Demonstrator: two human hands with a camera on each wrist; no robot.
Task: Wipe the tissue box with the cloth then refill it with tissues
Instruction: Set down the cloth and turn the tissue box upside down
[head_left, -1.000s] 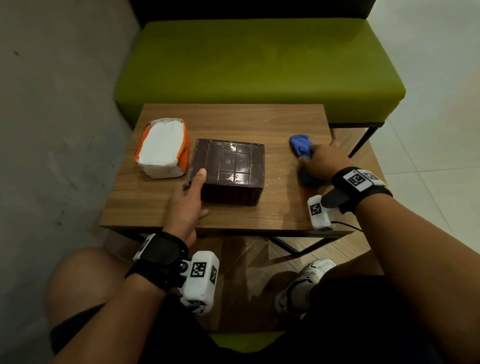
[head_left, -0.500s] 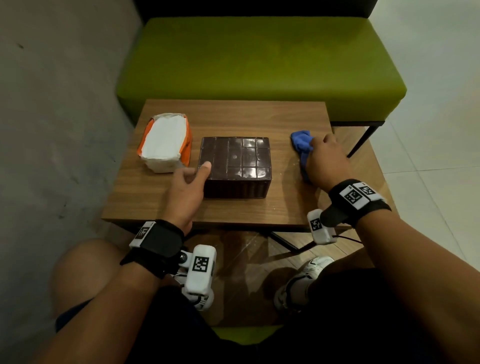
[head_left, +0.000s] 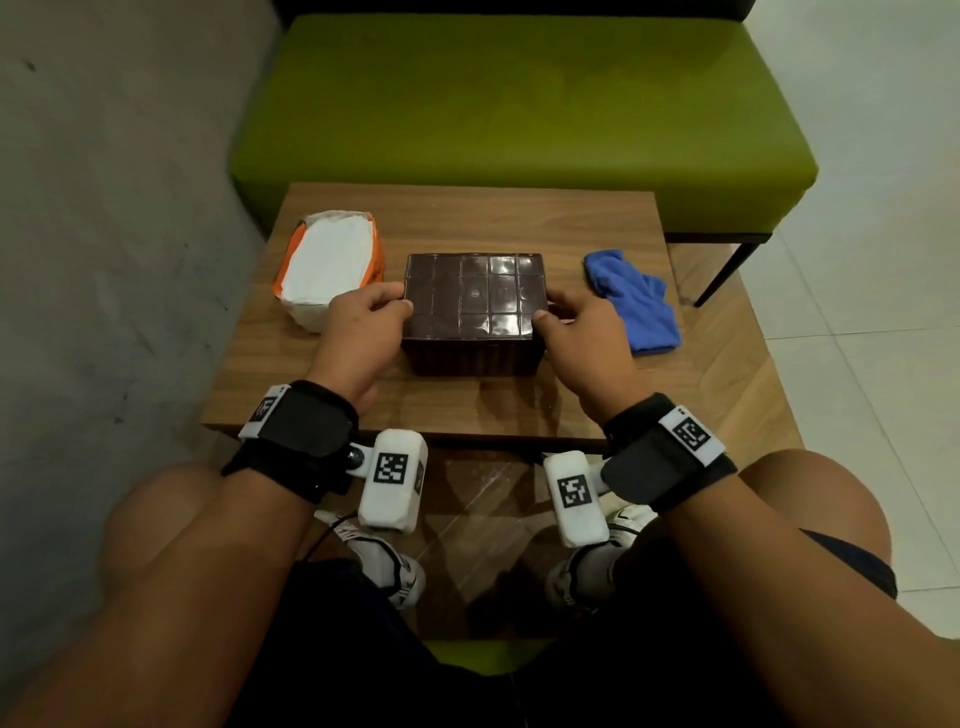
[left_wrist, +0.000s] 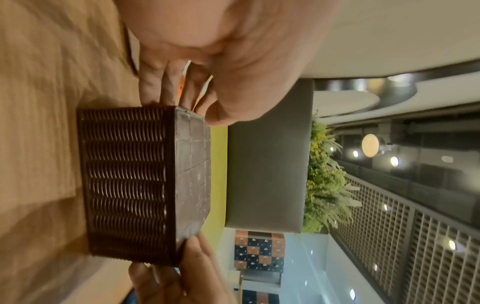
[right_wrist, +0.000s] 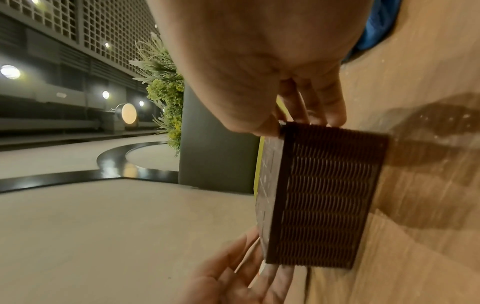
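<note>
Closest to the seated person, the left hand (head_left: 358, 325) and right hand (head_left: 584, 332) each grip an end of the dark brown rectangular tissue box with ribbed sides and a glossy gridded top (head_left: 475, 306), thumbs on the top edge, fingers curled against the end walls. The box sits flat at the middle of the small wooden table (head_left: 519, 410). Just left of it lies the white tissue pack in orange wrapping (head_left: 330, 265); to the right, the crumpled blue cloth (head_left: 636, 301) lies loose beside the right hand. Beyond the table stands a green upholstered bench (head_left: 519, 104).
</note>
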